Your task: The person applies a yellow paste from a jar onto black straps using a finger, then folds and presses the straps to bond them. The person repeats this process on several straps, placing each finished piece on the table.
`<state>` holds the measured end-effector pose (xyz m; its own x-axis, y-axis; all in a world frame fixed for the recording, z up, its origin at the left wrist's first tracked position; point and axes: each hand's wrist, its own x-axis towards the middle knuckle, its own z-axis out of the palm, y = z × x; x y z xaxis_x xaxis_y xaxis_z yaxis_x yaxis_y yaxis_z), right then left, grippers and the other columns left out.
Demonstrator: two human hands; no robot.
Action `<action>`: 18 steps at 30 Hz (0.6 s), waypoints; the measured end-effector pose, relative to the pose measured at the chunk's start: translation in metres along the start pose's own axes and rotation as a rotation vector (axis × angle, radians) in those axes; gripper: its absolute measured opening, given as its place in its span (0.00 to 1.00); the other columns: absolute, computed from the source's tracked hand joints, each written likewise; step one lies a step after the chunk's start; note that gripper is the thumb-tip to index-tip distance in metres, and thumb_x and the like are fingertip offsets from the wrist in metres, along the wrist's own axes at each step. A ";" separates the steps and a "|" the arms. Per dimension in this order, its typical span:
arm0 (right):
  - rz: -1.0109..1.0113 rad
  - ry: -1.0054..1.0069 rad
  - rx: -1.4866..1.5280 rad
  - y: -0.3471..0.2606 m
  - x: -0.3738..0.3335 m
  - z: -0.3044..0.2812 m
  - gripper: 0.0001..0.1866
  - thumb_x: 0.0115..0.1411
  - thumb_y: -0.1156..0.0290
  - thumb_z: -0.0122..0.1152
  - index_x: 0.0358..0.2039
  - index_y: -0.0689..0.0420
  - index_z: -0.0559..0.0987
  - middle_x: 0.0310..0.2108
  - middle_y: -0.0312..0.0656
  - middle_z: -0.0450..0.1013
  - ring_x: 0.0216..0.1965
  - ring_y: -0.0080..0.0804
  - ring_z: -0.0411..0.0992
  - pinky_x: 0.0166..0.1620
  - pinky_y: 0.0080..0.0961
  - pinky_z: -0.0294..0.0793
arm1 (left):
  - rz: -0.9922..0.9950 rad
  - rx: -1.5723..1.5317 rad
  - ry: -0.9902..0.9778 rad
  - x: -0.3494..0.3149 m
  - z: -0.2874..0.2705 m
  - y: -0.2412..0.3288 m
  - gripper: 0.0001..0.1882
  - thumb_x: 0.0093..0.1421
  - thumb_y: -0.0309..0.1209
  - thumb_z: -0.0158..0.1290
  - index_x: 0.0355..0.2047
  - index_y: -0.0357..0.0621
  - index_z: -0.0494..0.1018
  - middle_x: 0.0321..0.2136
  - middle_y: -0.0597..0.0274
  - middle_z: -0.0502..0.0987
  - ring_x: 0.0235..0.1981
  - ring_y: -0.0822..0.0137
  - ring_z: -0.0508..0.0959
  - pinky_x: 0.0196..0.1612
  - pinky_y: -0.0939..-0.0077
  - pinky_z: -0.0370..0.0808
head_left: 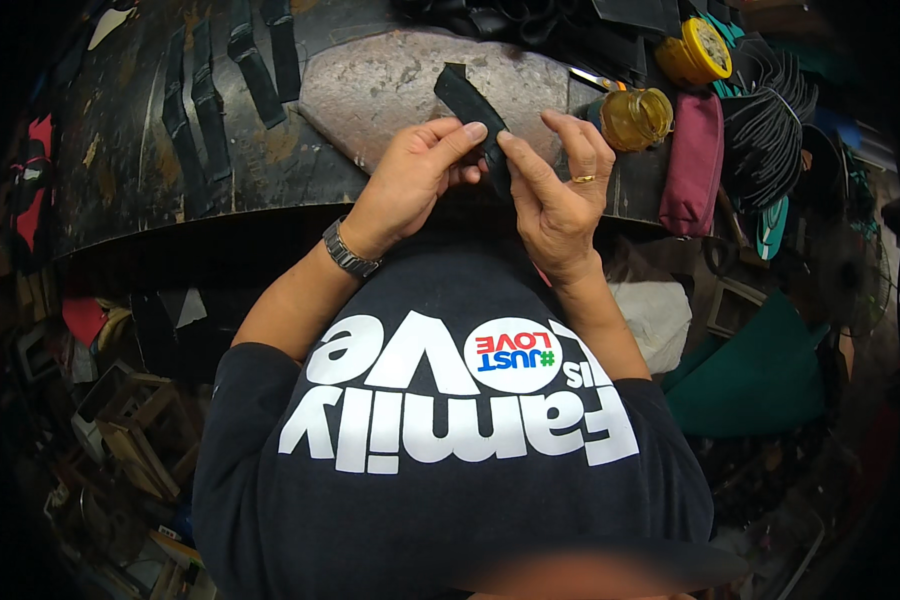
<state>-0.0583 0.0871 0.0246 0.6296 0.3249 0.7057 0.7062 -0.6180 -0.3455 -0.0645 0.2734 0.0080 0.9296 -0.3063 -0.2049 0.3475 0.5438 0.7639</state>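
Observation:
Between my two hands is a short black strip (467,100), leather-like and folded or layered near its far end. My left hand (417,172) pinches its left edge with the thumb on top and fingers curled beneath. My right hand (560,190) grips the near right edge between thumb and fingers, its other fingers raised; a ring shows on one. The strip is held over the near part of a flat grey stone slab (370,85) on the dark worktable (270,185). What lies under the strip is partly hidden by my fingers.
Several black strips (210,110) lie at the table's left. Right of the slab stand an open glass jar (635,120) with yellowish contents, a yellow tub (694,52), a maroon pouch (692,165) and a bundle of black cords (767,125). Black material (570,35) is piled at the back.

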 end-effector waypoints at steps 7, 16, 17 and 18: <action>0.094 -0.164 0.367 -0.002 0.007 -0.019 0.25 0.50 0.85 0.62 0.50 0.53 0.82 0.56 0.46 0.69 0.59 0.43 0.65 0.62 0.35 0.63 | 0.053 -0.016 -0.024 0.001 0.000 0.004 0.11 0.71 0.35 0.52 0.37 0.40 0.77 0.30 0.67 0.77 0.29 0.79 0.72 0.34 0.85 0.71; 0.778 -0.217 1.191 0.001 0.001 -0.021 0.46 0.56 0.84 0.61 0.72 0.57 0.50 0.43 0.46 0.75 0.43 0.27 0.74 0.51 0.26 0.73 | 0.074 -0.210 0.146 0.005 -0.006 0.019 0.13 0.71 0.39 0.51 0.43 0.44 0.78 0.37 0.66 0.81 0.38 0.77 0.78 0.39 0.82 0.76; 0.826 -0.220 1.203 0.001 0.001 -0.023 0.46 0.56 0.85 0.60 0.72 0.56 0.50 0.41 0.46 0.76 0.41 0.26 0.75 0.49 0.24 0.75 | 0.049 -0.226 0.053 0.004 -0.003 0.020 0.13 0.71 0.37 0.51 0.46 0.43 0.78 0.38 0.66 0.81 0.39 0.77 0.78 0.40 0.82 0.76; 0.824 -0.204 1.202 0.000 0.002 -0.023 0.46 0.56 0.86 0.60 0.72 0.56 0.50 0.40 0.45 0.76 0.40 0.25 0.75 0.48 0.23 0.75 | -0.005 -0.216 0.018 0.001 0.001 0.019 0.13 0.71 0.36 0.51 0.48 0.42 0.77 0.40 0.66 0.81 0.41 0.77 0.79 0.41 0.82 0.76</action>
<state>-0.0647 0.0708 0.0401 0.9404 0.3399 -0.0038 -0.0926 0.2454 -0.9650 -0.0570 0.2825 0.0231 0.9292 -0.2964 -0.2209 0.3686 0.6974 0.6146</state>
